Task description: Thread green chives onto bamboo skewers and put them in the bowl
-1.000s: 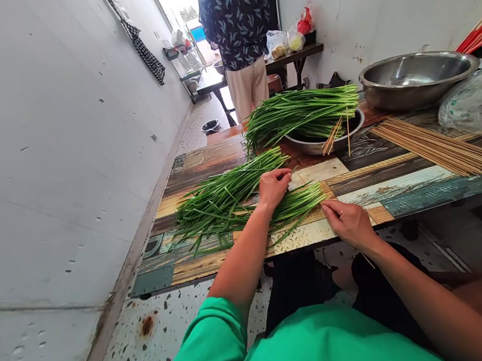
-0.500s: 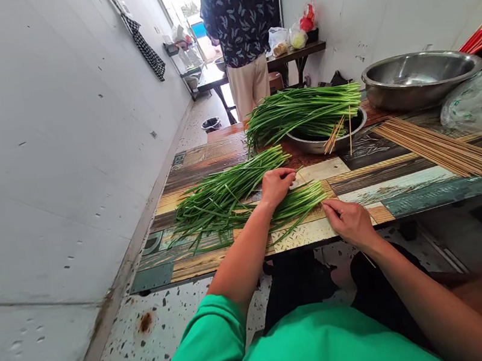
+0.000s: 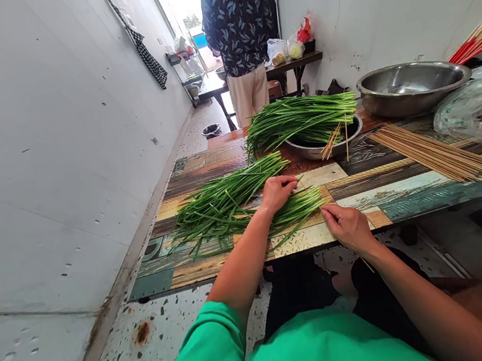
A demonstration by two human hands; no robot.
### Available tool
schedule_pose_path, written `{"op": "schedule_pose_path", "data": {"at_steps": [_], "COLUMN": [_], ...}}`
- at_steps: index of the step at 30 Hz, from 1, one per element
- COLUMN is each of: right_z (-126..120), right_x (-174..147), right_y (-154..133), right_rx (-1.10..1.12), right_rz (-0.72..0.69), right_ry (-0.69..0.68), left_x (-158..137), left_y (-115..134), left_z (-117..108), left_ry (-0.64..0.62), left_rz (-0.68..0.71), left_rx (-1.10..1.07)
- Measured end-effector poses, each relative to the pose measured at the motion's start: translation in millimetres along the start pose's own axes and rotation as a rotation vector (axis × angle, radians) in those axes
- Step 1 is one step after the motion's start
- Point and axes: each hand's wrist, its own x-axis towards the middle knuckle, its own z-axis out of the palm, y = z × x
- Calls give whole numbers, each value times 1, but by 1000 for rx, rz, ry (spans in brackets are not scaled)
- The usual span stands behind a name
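Observation:
My left hand (image 3: 277,193) is closed in a pinch over the chives, with a thin green chive tip showing past its fingertips. My right hand (image 3: 347,226) is shut on a bamboo skewer (image 3: 368,264), whose lower end sticks out beneath the palm near the table edge. Between the hands lie the pale cut ends of a small chive bunch (image 3: 302,204). Just behind it rests a larger pile of chives (image 3: 233,188), leaves pointing left. Farther back, a thick bundle of chives (image 3: 299,117) lies across a metal bowl (image 3: 304,151), with a few skewers (image 3: 331,143) leaning at its front.
Loose bamboo skewers (image 3: 431,153) lie on the wood-patterned table (image 3: 361,186) to the right. Behind them are a large steel basin (image 3: 414,89), plastic bags (image 3: 466,102) and red-tipped sticks (image 3: 475,42). A person (image 3: 239,28) stands at a back table (image 3: 302,61).
The view has shifted slightly. Both hands keep nearly the same places, with the left still pinching by the chives and the right still on the skewer.

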Motion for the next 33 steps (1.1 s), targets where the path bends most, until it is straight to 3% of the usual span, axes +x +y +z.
{"op": "schedule_pose_path", "data": {"at_steps": [5, 7, 13, 18, 25, 27, 30, 31, 33], "right_z": [1, 1, -2, -3, 9, 9, 1, -3, -12], "right_x": [0, -1, -13, -45, -72, -71, -63, -59, -54], "right_y": [-1, -1, 0, 0, 0, 2, 4, 3, 1], "right_rx": [2, 10, 51, 12, 75, 62, 3, -19, -51], "right_rz": [-8, -15, -167, -405, -398, -383, -375, -398, -488], "right_ry": [28, 48, 220, 308, 350, 340, 336, 339, 330], "left_x": [-8, -10, -15, -20, -21, -20, -17, -17, -18], "left_y": [9, 12, 8, 4, 12, 12, 8, 7, 6], "left_z": [-12, -16, -38, -53, -45, -56, -75, -77, -75], "left_ry": [-310, -369, -178, -227, -312, -271, -68, -49, -147], "left_rz": [139, 171, 83, 70, 124, 109, 6, -4, 52], "left_rx": [48, 54, 155, 330, 511, 522, 586, 589, 541]}}
